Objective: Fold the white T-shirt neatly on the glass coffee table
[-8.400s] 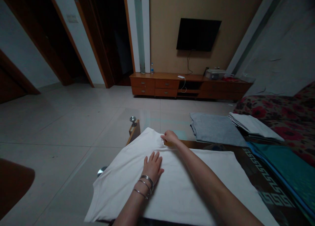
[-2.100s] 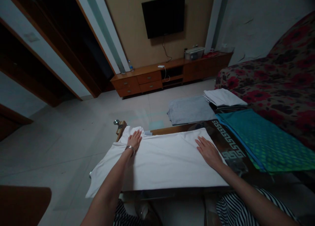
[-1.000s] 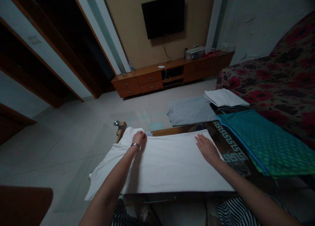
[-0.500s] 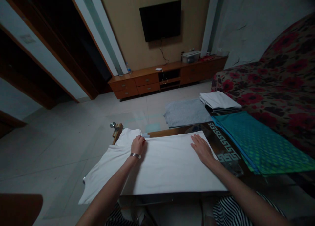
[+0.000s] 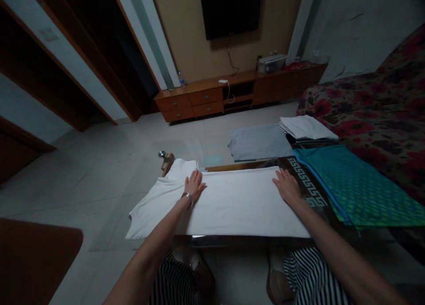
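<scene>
A white T-shirt (image 5: pixel 239 203) lies spread over the low glass table, its sleeve and collar end hanging out to the left. My left hand (image 5: pixel 195 184) rests flat on the shirt near its far edge, below the sleeve, with the fingers stretched out. Toward the far right corner of the cloth, my right hand (image 5: pixel 287 185) lies palm down, fingers spread. Neither hand grips anything. A silver bracelet (image 5: pixel 187 196) circles the left wrist.
Right of the shirt lies a folded teal and green cloth (image 5: pixel 368 190). Behind it are folded grey cloth (image 5: pixel 260 142) and a stack topped with white cloth (image 5: pixel 308 128). A floral sofa (image 5: pixel 375 101) stands at right, a wooden TV cabinet (image 5: pixel 206 101) at the back.
My left hand has opened from a pinch at the shirt's far edge and now lies flat. My right hand stays flat near the far right corner. The view has tilted down.
</scene>
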A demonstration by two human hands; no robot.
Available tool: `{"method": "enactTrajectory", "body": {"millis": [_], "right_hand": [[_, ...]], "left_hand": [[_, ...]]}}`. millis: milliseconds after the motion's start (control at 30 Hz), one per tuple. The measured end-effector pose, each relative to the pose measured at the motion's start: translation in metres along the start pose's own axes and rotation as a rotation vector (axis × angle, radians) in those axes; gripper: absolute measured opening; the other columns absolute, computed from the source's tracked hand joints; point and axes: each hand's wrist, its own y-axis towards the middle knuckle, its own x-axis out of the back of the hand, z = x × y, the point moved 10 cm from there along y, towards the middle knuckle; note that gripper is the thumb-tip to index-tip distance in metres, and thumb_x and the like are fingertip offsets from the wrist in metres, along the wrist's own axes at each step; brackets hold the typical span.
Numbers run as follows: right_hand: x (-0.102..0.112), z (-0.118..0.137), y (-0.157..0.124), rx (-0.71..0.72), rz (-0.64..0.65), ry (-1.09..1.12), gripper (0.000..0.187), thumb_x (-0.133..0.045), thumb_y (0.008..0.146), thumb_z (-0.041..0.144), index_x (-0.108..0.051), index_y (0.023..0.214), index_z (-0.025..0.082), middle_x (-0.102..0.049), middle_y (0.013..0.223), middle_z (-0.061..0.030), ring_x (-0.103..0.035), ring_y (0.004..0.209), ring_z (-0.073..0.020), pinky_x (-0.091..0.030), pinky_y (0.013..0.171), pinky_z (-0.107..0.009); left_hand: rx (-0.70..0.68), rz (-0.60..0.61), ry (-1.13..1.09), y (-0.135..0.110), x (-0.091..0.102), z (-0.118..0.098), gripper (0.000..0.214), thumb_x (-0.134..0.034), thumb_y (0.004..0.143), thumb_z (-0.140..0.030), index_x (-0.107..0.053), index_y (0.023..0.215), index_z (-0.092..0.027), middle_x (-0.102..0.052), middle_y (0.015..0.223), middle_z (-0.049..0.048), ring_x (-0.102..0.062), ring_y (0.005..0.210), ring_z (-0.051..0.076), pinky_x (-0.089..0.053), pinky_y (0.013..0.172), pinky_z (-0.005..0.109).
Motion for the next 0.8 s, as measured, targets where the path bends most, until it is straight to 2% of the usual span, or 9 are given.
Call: {"method": "enactTrajectory", "body": {"millis": [67,167,233,300,433,533,667,800], "right_hand": [[0.016,0.019,-0.018,-0.002,-0.046,-0.009,0.049,-0.031,0.095,0.037,-0.049,0.13,0.008,-0.042,0.141,-0.0175,-0.033,0.133,-0.0297,-0.03,0.104,-0.044],[0.026,0.071,-0.057,0.165,-0.07,0.051,0.047,-0.029,0.096,0.037,-0.048,0.133,0.013,-0.038,0.145,-0.0134,-0.027,0.137,-0.028,-0.028,0.106,-0.043],[0.023,0.098,-0.082,0.256,-0.047,0.087,0.046,-0.029,0.096,0.037,-0.049,0.132,0.016,-0.039,0.145,-0.0114,-0.028,0.136,-0.0273,-0.029,0.106,-0.043],[0.017,0.108,-0.098,0.281,-0.029,0.092,0.046,-0.029,0.096,0.037,-0.051,0.13,0.017,-0.041,0.143,-0.0114,-0.031,0.135,-0.0275,-0.03,0.105,-0.044],[0.009,0.102,-0.108,0.305,-0.029,0.07,0.046,-0.028,0.096,0.037,-0.05,0.131,0.017,-0.042,0.142,-0.0115,-0.032,0.135,-0.0274,-0.031,0.105,-0.045],[0.008,0.09,-0.11,0.325,-0.037,0.057,0.047,-0.028,0.096,0.038,-0.05,0.131,0.017,-0.041,0.143,-0.011,-0.032,0.135,-0.0271,-0.032,0.105,-0.044],[0.008,0.073,-0.116,0.325,-0.042,0.045,0.047,-0.028,0.095,0.038,-0.048,0.133,0.017,-0.041,0.144,-0.0103,-0.032,0.135,-0.0264,-0.033,0.105,-0.044],[0.005,0.061,-0.12,0.364,-0.047,0.047,0.047,-0.029,0.095,0.038,-0.05,0.132,0.016,-0.043,0.142,-0.0109,-0.034,0.134,-0.0256,-0.034,0.105,-0.043]], "left_hand": [[0.008,-0.024,0.016,-0.023,0.008,-0.006,0.057,-0.034,0.093,-0.042,-0.027,0.145,-0.019,-0.016,0.155,0.0075,-0.011,0.143,0.022,-0.017,0.113,0.049],[0.029,-0.04,0.052,-0.066,0.013,-0.007,0.054,-0.034,0.093,-0.042,-0.029,0.144,-0.024,-0.017,0.155,0.0039,-0.012,0.143,0.019,-0.016,0.114,0.048],[0.095,-0.038,0.077,-0.094,0.015,0.011,0.053,-0.033,0.093,-0.043,-0.031,0.143,-0.023,-0.019,0.154,0.0049,-0.013,0.143,0.021,-0.017,0.113,0.05],[0.212,-0.027,0.103,-0.119,0.018,0.047,0.054,-0.031,0.094,-0.042,-0.032,0.143,-0.02,-0.019,0.154,0.0077,-0.014,0.142,0.023,-0.018,0.112,0.053],[0.413,0.001,0.147,-0.163,0.026,0.13,0.057,-0.025,0.094,-0.045,-0.032,0.143,-0.016,-0.02,0.153,0.0111,-0.017,0.141,0.027,-0.019,0.109,0.056],[0.468,0.016,0.164,-0.184,0.027,0.17,0.059,-0.021,0.094,-0.047,-0.032,0.143,-0.015,-0.021,0.153,0.0108,-0.018,0.141,0.025,-0.019,0.111,0.051],[0.455,0.005,0.166,-0.194,0.028,0.184,0.062,-0.02,0.094,-0.049,-0.032,0.143,-0.014,-0.021,0.153,0.0106,-0.017,0.142,0.024,-0.018,0.112,0.046],[0.464,-0.001,0.165,-0.201,0.028,0.191,0.057,-0.02,0.094,-0.046,-0.035,0.142,-0.018,-0.022,0.153,0.0086,-0.017,0.141,0.024,-0.019,0.111,0.049]]}}
